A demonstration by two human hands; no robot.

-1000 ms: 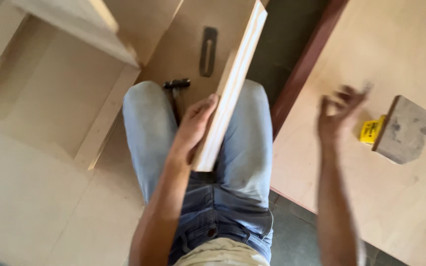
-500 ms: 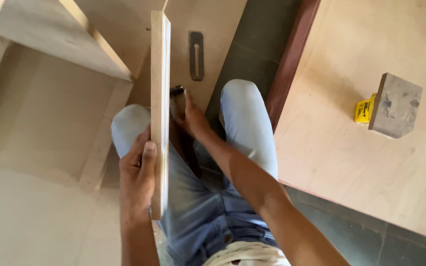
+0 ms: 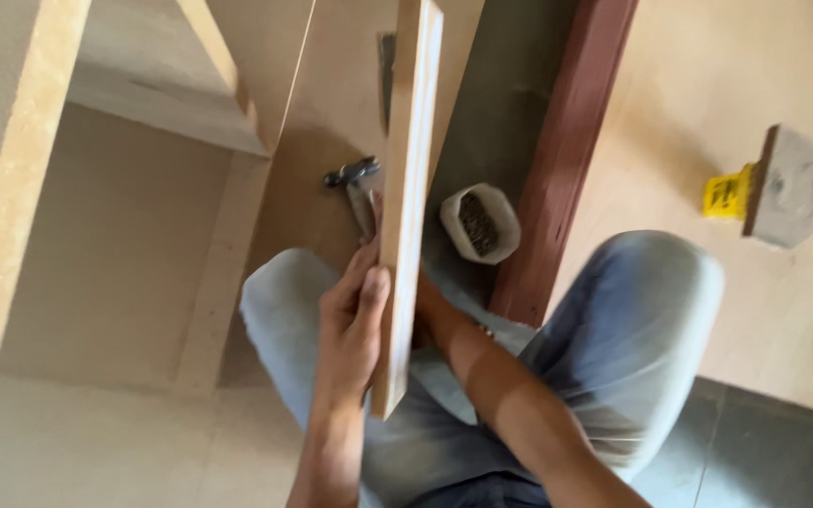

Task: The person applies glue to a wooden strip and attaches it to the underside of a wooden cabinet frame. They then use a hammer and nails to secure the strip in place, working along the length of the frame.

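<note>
My left hand (image 3: 355,320) grips a long, pale plywood plank (image 3: 411,188) that stands on its edge over my knees, thumb along its near side. My right hand (image 3: 430,306) reaches behind the plank and is mostly hidden by it. Its fingertips show at the handle of a hammer (image 3: 352,175), whose dark metal head lies on the board just left of the plank. The hand looks closed around that handle.
A small open bag of dark nails (image 3: 480,224) stands right of the plank. Beside it runs a dark red wooden beam (image 3: 566,160). A grey block (image 3: 788,186) with a yellow object (image 3: 726,193) lies on the sheet at right. An open plywood cabinet frame (image 3: 228,245) fills the left.
My right hand came in from the far right to the hammer and now sits behind the plank. The plank turned upright on its edge. My view shifted, bringing the nail bag into sight.
</note>
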